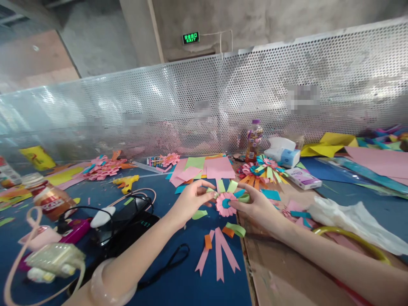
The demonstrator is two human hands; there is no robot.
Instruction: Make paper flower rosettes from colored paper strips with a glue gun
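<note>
Between my two hands is a paper flower [225, 205] with pink petals, a blue centre and light green loops around its upper edge. My left hand [195, 199] pinches its left side, thumb and fingers closed at a green loop. On the other side my right hand [253, 202] grips the flower's right edge, its thumb near the pink petals. Below lie pink paper ribbon tails [219, 255] with notched ends and a small orange piece [208, 242]. A green paper loop [236, 229] rests just above them, and a green strip [199, 214] lies under my left wrist.
A yellow glue gun [126, 183], cables and a black phone [137, 229] lie to the left, near a jar [51, 197]. Pink paper sheets [219, 168], finished flowers [267, 166], a bottle [254, 141] and tissues [282, 153] stand behind. A perforated metal screen [191, 85] closes the back.
</note>
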